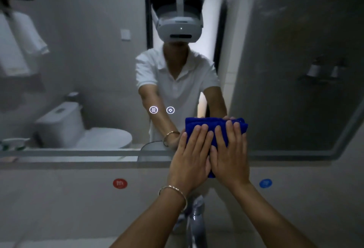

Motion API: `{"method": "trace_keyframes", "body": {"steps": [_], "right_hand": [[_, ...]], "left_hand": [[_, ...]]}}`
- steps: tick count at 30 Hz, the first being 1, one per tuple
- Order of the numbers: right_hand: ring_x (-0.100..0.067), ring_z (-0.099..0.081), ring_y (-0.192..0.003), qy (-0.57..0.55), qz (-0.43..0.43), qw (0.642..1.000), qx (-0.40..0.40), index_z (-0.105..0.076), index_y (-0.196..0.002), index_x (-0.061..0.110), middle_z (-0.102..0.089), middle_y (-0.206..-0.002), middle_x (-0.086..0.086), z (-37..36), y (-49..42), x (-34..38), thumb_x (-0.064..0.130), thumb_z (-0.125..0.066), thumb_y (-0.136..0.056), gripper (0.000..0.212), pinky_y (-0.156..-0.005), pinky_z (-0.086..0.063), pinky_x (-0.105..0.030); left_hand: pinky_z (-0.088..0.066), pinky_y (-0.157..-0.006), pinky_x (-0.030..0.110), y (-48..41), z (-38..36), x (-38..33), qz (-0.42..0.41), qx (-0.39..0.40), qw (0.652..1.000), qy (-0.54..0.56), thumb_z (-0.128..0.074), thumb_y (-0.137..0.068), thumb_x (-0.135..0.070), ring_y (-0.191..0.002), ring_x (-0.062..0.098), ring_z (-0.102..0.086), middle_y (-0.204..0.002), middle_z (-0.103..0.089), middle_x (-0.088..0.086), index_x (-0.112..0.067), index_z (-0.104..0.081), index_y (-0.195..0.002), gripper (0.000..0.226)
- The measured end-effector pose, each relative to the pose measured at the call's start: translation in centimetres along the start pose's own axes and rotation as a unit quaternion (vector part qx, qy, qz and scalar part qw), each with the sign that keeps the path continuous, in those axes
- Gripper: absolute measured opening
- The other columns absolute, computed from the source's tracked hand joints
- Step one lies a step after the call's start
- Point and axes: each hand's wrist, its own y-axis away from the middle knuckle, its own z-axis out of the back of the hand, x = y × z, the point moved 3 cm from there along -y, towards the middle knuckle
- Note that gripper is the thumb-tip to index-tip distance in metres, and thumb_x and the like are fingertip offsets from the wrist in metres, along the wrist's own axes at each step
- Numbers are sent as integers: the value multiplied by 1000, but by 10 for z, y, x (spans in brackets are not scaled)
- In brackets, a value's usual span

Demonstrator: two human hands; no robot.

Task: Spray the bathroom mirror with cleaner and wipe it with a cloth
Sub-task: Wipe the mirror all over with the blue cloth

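1. the step in hand looks like the wipe, not the spray: a folded blue cloth (204,123) is pressed flat on the mirror (98,60), straight above the tap (197,214) and low on the glass.
2. the left hand (192,155), with a thin bracelet (173,189) at its wrist, lies on the cloth above the tap and a touch to its left. its fingers are straight and close together, pressing and pinching nothing.
3. the right hand (229,155) lies above the tap and a touch to its right, touching the left hand along its inner edge. its fingers are straight too, with the tips near the cloth's top fold. neither hand curls round the cloth; both are flat and spread on it.
4. a corner of the cloth peeks out between the two hands, nearer the tap, below the mirror's lower edge.
5. no spray bottle shows plainly in either hand or near the tap, so i judge the spraying is done.
6. the next move calls for even pressure from both palms as the cloth slides over the glass. faint smears show high above and right of the tap, so that part likely wants passes.
7. two lit touch icons (153,109) sit above and left of the tap, just beside the cloth; a leftward sweep could brush them.
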Motion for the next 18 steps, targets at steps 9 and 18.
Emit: {"method": "trace_keyframes", "body": {"steps": [9,18], "right_hand": [[-24,7,-146,-40,24,999,-10,8,-151,18,16,-159,-6,-3,1,-6,37,-16,-103,57,-119,-2,-43],[-26,13,-146,-85,59,993,60,10,-151,16,20,-157,-7,0,10,-5,46,-43,-86,89,-118,6,-45]], "left_hand": [[-2,-118,46,0,-3,-2,4,-11,1000,-9,-15,-98,-34,-144,31,10,-154,17,18,-3,6,-147,62],[3,-117,45,9,5,15,-68,37,996,-34,-27,-94,-50,-143,29,13,-154,9,13,-6,8,-147,78]]}}
